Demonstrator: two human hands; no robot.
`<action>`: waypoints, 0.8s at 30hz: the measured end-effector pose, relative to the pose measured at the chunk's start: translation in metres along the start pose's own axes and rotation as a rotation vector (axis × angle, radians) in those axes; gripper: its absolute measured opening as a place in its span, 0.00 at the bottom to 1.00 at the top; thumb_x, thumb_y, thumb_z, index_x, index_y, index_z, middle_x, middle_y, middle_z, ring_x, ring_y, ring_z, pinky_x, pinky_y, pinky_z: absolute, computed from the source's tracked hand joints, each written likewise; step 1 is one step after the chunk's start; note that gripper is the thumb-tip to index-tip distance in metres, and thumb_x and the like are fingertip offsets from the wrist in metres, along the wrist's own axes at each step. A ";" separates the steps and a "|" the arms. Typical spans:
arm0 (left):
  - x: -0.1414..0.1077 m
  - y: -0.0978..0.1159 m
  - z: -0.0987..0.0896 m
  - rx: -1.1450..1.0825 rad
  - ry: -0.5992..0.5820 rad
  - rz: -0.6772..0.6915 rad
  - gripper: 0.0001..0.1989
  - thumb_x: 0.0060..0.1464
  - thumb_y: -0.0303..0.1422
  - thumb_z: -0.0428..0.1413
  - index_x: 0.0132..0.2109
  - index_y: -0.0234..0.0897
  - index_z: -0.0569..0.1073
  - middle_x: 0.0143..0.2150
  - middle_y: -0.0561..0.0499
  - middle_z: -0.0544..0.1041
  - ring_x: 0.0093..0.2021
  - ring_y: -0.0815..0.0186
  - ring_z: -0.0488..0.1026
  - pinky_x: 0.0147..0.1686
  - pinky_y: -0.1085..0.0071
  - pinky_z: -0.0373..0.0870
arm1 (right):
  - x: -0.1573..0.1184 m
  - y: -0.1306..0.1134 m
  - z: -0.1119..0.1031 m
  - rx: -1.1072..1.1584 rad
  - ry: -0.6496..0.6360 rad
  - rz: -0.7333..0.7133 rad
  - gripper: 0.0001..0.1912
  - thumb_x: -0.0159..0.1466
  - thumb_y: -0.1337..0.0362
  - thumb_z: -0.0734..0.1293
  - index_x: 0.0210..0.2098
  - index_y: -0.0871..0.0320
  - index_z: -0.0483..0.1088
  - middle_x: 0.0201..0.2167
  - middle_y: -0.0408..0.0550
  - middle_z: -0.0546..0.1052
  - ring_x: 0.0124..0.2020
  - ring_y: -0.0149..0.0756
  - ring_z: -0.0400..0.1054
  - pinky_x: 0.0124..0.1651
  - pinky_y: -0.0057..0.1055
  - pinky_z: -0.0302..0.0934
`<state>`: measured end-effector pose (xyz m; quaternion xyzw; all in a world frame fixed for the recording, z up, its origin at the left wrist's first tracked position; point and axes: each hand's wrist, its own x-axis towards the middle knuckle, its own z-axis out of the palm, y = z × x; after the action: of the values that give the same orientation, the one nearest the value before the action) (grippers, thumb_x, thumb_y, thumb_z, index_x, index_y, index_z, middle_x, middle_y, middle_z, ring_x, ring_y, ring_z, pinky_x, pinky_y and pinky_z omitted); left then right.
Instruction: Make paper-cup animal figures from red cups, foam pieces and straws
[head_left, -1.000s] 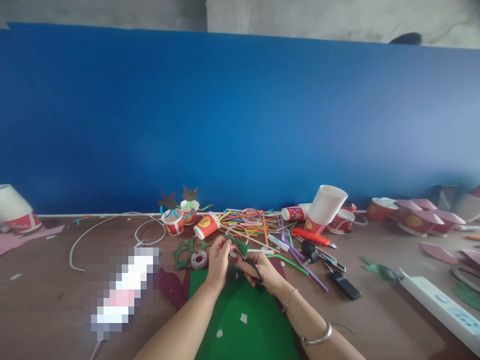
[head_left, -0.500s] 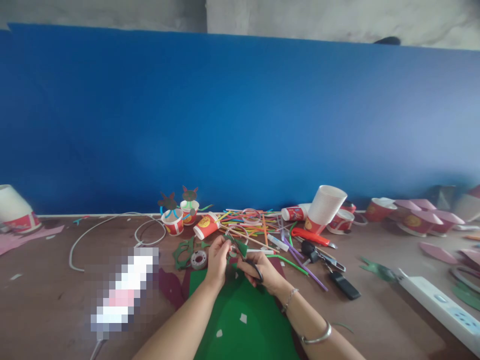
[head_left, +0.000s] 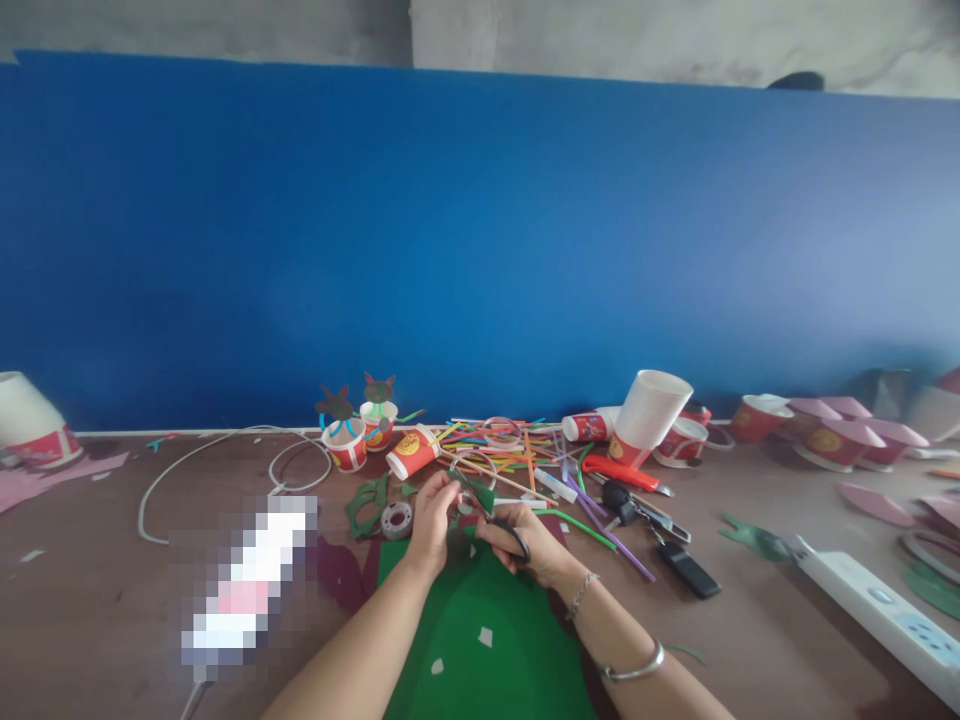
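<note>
The left hand (head_left: 430, 515) pinches a small green paper piece (head_left: 486, 498) short of the far edge of the counter (head_left: 97, 600); the right hand (head_left: 541, 548) grips dark-handled scissors (head_left: 523, 547) beside it; a green sheet (head_left: 495, 680) lies beneath.

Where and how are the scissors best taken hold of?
Probably by the dark handle, from the near right, as the right hand grips it: the scissors point away from that side, toward the left hand and green paper piece.
</note>
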<state>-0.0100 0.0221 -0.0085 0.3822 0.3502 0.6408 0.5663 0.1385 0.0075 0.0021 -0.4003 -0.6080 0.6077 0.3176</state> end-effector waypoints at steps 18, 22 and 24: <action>0.000 0.007 -0.003 0.022 -0.104 -0.075 0.10 0.45 0.34 0.57 0.23 0.34 0.66 0.21 0.57 0.64 0.23 0.74 0.61 0.27 0.76 0.57 | 0.000 -0.001 -0.003 0.030 -0.032 -0.013 0.14 0.55 0.55 0.66 0.25 0.59 0.64 0.08 0.33 0.61 0.09 0.21 0.49 0.14 0.20 0.38; -0.001 0.006 -0.001 0.002 -0.051 -0.066 0.10 0.45 0.34 0.57 0.23 0.35 0.67 0.21 0.57 0.64 0.23 0.74 0.60 0.26 0.77 0.57 | 0.000 0.000 -0.003 0.040 -0.033 -0.014 0.14 0.55 0.55 0.66 0.25 0.60 0.64 0.08 0.33 0.61 0.09 0.20 0.49 0.14 0.20 0.38; 0.000 0.005 -0.001 0.002 -0.023 -0.052 0.10 0.44 0.34 0.58 0.23 0.34 0.67 0.21 0.58 0.63 0.23 0.74 0.60 0.25 0.77 0.57 | 0.000 0.000 -0.003 0.050 -0.032 -0.016 0.14 0.55 0.56 0.67 0.25 0.60 0.64 0.08 0.33 0.62 0.09 0.20 0.49 0.14 0.20 0.38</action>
<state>-0.0132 0.0211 -0.0044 0.3807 0.3541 0.6210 0.5866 0.1410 0.0087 0.0019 -0.3776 -0.6009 0.6265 0.3223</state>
